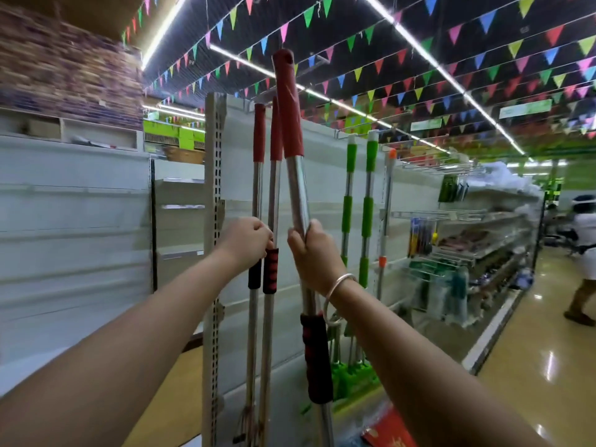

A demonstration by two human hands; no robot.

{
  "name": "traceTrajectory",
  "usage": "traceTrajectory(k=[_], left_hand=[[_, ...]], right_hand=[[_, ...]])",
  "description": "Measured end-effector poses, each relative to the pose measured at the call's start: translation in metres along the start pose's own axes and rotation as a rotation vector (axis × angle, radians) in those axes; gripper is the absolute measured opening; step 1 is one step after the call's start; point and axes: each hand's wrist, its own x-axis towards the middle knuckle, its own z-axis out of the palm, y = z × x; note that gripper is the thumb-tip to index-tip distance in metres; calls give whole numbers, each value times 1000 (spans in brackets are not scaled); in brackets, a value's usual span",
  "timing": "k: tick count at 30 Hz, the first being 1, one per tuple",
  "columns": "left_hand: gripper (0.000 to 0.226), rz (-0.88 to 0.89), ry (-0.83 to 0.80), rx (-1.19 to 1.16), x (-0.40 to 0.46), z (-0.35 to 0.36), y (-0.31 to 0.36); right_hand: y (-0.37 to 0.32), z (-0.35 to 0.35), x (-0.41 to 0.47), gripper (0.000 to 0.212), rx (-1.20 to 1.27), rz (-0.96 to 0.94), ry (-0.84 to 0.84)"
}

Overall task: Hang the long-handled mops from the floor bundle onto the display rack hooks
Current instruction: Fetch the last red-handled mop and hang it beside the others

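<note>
My right hand (314,250) grips the steel shaft of a red-capped mop (292,124), held upright and tilted slightly left, its red top well above the rack. My left hand (246,243) holds the shaft of a second red-handled mop (274,188) that hangs against the grey display rack (322,201). A third red-handled mop (258,175) hangs just left of it. Each shaft carries a black-and-red foam grip lower down. The rack hooks at the top are hidden behind the handles.
Two green-handled mops (367,195) and an orange-tipped pole (385,221) hang to the right on the same rack. A slotted upright post (214,221) stands at the left. Stocked wire shelves (467,240) line the aisle, where a person (583,250) walks at far right.
</note>
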Motion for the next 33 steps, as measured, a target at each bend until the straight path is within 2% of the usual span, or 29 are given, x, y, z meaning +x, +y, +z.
traceTrajectory(k=[8,17,26,33], left_hand=[[29,-83,99,46,80,36,-17],[28,-109,333,187,139,81,3],[29,-157,469,262,154,79,8],[26,-175,479,253,158,80,7]], right_hand=[[62,4,73,17,66,8,-9],[97,-1,149,19,235,-113,-93],[109,10,166,36,221,-184,-188],[116,12,159,34,175,-206,-195]])
